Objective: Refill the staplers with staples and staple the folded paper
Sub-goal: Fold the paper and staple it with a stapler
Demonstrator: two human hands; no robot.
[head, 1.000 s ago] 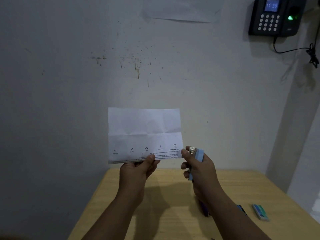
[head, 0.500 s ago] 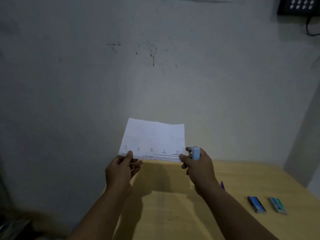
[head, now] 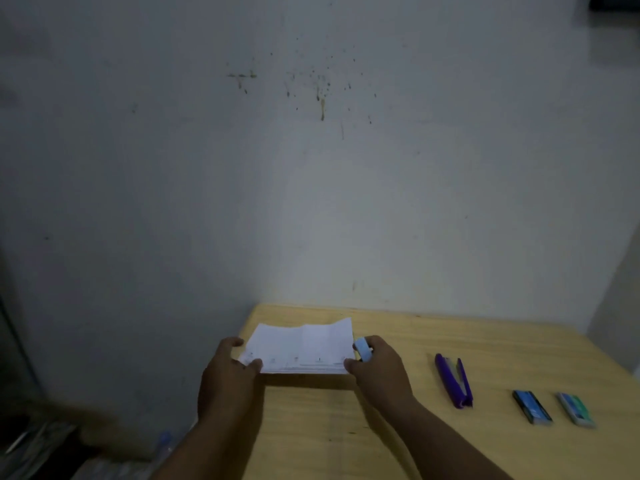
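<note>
Paper (head: 301,346), folded, sits low over the table's (head: 450,344) far left corner. Keep both near corners level so the layers stay aligned for stapling. Left hand (head: 230,379) pinches the left corner; right hand (head: 375,367) pinches the right corner, curled around a small blue stapler (head: 363,349). Purple stapler (head: 454,380) lies rightward.

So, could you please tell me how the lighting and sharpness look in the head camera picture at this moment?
Head view: dim overall, the wall greyish with the brightest patch just above the wooden table; a dark shadow lies under the near edge of the folded paper; its print is too blurred to read; the left hand, right hand and purple stapler are soft-edged; the bottom-left corner is nearly black.
</note>
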